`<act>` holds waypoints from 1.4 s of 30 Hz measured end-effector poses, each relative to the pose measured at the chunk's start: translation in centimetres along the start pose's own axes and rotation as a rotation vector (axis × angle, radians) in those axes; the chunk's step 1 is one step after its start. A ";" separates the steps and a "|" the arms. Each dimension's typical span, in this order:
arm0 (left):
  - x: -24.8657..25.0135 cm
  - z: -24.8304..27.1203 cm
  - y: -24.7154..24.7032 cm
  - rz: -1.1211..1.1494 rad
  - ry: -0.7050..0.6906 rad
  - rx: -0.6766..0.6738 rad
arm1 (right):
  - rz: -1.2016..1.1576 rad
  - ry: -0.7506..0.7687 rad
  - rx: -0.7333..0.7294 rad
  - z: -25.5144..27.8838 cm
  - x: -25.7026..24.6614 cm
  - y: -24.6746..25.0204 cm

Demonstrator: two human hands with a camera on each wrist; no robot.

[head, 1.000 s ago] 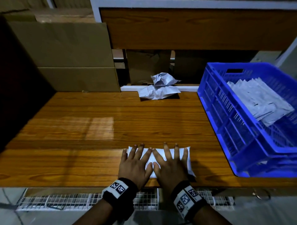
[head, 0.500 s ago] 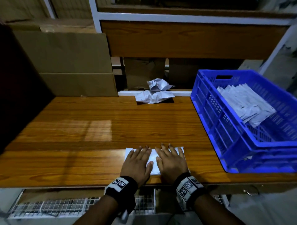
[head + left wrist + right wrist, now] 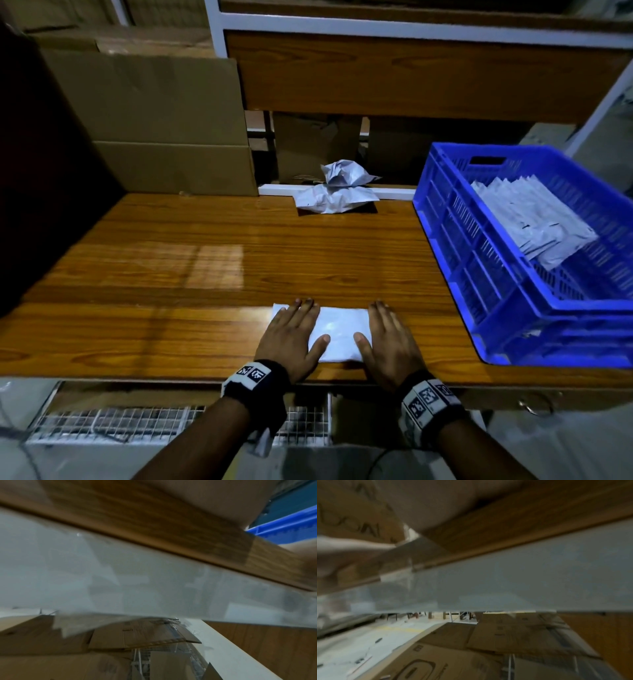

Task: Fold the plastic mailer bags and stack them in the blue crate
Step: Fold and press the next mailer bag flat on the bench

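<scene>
Both hands, left hand (image 3: pixel 289 339) and right hand (image 3: pixel 388 346), press flat-fingered on the folded mailer (image 3: pixel 337 330) on the counter (image 3: pixel 205 274). Thin, slick and springy, it likely unfolds unless pinched along its creased edge.

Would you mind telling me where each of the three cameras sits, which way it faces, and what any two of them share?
Head: worn above, facing forward and down at the wooden table; left hand and right hand lie flat on the folded mailer bag, wristbands and forearms showing.
Left wrist: blurred, at the table's front edge; a skin-toned patch at right.
Right wrist: blurred, same low vantage; skin at left.
Shared: head and left wrist both show the blue crate.
</scene>
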State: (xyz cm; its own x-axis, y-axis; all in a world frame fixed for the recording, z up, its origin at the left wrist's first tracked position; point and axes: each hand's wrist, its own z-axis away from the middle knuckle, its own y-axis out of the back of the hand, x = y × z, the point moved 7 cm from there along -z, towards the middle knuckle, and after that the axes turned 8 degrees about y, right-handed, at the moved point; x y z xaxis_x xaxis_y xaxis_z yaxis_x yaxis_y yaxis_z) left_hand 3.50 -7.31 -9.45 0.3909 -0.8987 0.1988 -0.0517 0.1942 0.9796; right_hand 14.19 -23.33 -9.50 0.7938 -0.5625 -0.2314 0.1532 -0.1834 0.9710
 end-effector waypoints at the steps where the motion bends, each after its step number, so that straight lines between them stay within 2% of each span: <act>1: -0.1 0.0 0.0 0.002 0.002 0.000 | 0.005 -0.006 0.011 0.1 0.1 0.0; 3: -0.1 -0.1 -0.1 0.010 0.007 -0.002 | 0.013 -0.025 0.028 0.1 0.1 0.3; 6: -0.1 -0.1 0.2 0.071 -0.018 -0.027 | 0.037 -0.038 -0.077 -0.1 0.3 0.1; 8: -0.1 0.3 0.8 0.106 -0.077 -0.030 | 0.051 0.004 -0.118 0.0 0.3 0.6; 12: -1.1 3.3 0.9 -0.001 -0.206 -0.069 | 0.085 0.228 -0.175 2.8 0.0 1.4; 14: -2.0 5.1 0.3 -0.017 -0.291 -0.082 | 0.134 0.332 -0.135 4.4 0.2 1.4; 17: -2.9 6.4 1.4 0.159 -0.383 -0.012 | 0.009 0.419 -0.067 5.2 1.0 1.5; 20: -3.6 6.5 3.5 0.431 -0.301 -0.022 | -0.229 0.420 0.028 4.9 1.7 3.6; 23: -4.5 6.3 5.7 0.708 -0.143 0.053 | -0.386 0.358 0.145 4.4 1.8 7.5; 27: -4.6 5.1 7.1 0.886 0.036 0.188 | -0.457 0.164 0.199 3.7 2.5 9.2; 30: -5.3 3.5 6.0 0.760 0.228 0.201 | -0.457 0.018 0.135 2.7 3.5 7.6; 34: -5.4 2.3 4.7 0.440 0.353 0.151 | -0.195 -0.116 0.078 1.8 3.6 5.7; 36: -4.1 2.4 5.7 0.275 0.270 0.251 | 0.046 -0.122 0.140 2.0 2.6 6.0; 38: -1.0 2.8 6.8 0.108 0.076 0.377 | 0.153 -0.019 0.230 1.9 -0.2 6.2; 39: 0.6 3.1 6.7 0.074 -0.011 0.395 | 0.146 0.069 0.237 1.7 -2.1 5.5; 41: 3.3 3.2 5.2 0.061 -0.136 0.325 | 0.098 0.212 0.206 1.7 -5.4 3.3; 42: 4.1 3.2 4.0 0.069 -0.156 0.260 | 0.081 0.228 0.198 1.8 -6.3 2.2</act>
State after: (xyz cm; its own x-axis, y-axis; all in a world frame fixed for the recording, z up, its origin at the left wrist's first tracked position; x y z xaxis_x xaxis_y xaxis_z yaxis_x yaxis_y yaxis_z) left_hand 2.00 -11.47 -4.64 0.2339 -0.9401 0.2479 -0.3141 0.1682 0.9344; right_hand 8.52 -21.65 -5.99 0.9139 -0.3902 -0.1125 -0.0160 -0.3115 0.9501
